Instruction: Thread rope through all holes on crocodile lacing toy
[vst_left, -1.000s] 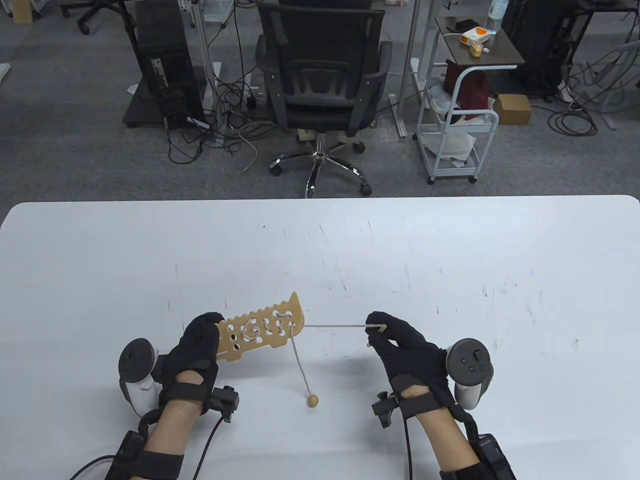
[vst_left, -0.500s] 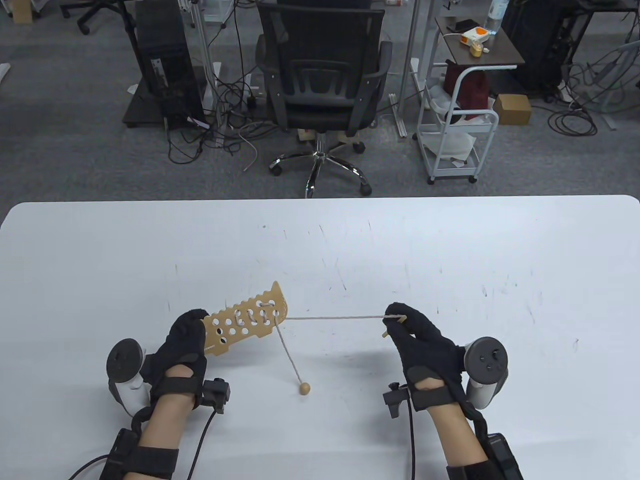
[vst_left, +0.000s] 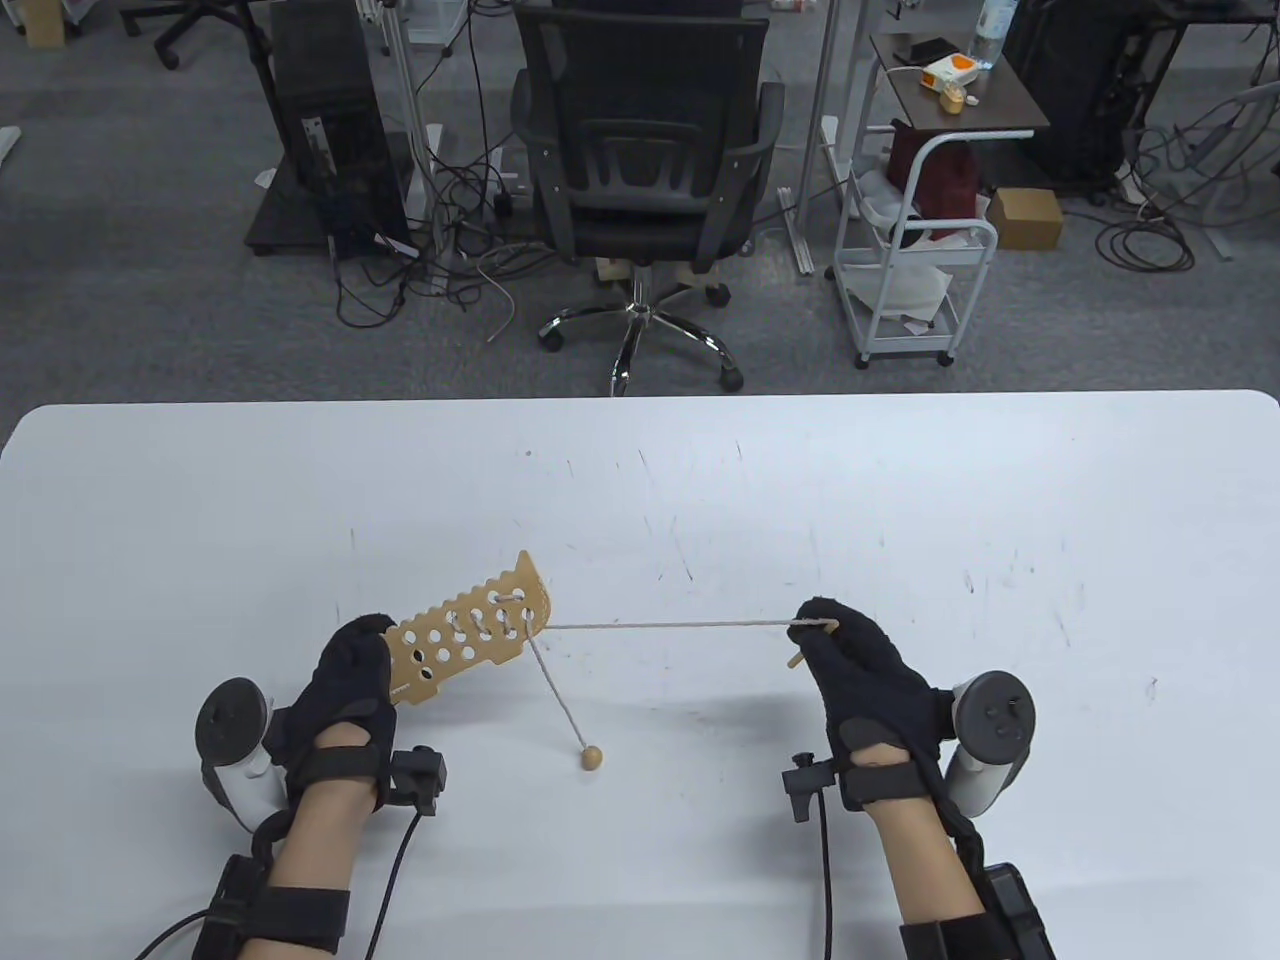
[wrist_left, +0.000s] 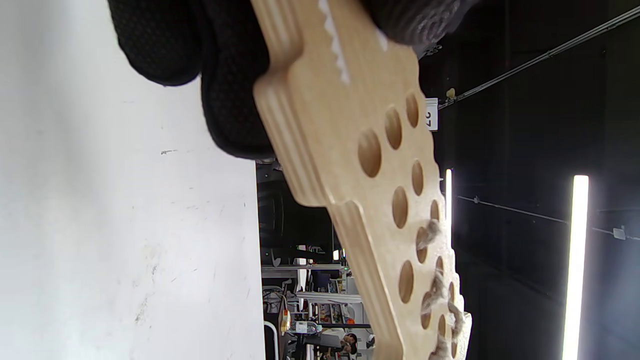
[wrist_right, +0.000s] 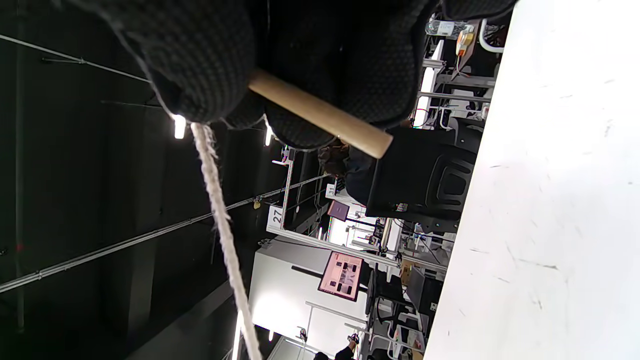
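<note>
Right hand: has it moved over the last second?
Yes. The right hand, pinching the wooden needle, moved right along the table, away from the crocodile board.

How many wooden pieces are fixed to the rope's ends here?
2: a wooden ball on the table below the crocodile board, and a wooden needle stick pinched in the right hand.
</note>
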